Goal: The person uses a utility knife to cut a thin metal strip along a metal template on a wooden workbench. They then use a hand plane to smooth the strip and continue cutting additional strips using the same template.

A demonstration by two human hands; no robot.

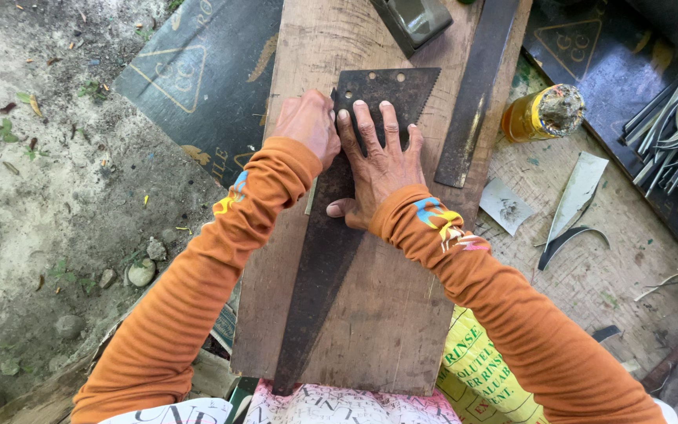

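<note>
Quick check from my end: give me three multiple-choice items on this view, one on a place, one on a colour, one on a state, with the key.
1. Where does the saw blade lie?
A. on the wooden board
B. on the dirt
C. in the jar

2. What colour are the sleeves?
A. blue
B. orange
C. white

3. How does the right hand meet the blade?
A. curled round a handle
B. lifted clear
C. flat, fingers spread

Key:
1 A, the blade runs along the board's length.
2 B, both arms are in orange.
3 C, the palm presses down on it, while the left hand rests at the blade's left edge.
</note>
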